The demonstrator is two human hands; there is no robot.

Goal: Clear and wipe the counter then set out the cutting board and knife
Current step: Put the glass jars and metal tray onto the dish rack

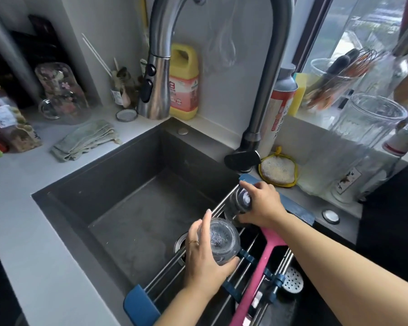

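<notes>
My left hand (204, 262) grips a clear glass (223, 241) held upside down over the roll-up drying rack (243, 262) that spans the right side of the dark sink (132, 196). My right hand (263, 203) grips a second clear glass (239, 202), also inverted, at the rack's far end. A folded grey-green cloth (85, 140) lies on the pale counter (21, 208) left of the sink. No cutting board or knife is in view.
A tall faucet (158, 74) arches over the sink. A yellow detergent jug (184, 83), small jars and a floral glass pitcher (61, 90) stand at the back. A mesh scrubber (278, 170), glass jars and a utensil holder (335, 81) crowd the right ledge. A pink strip (259, 278) crosses the rack.
</notes>
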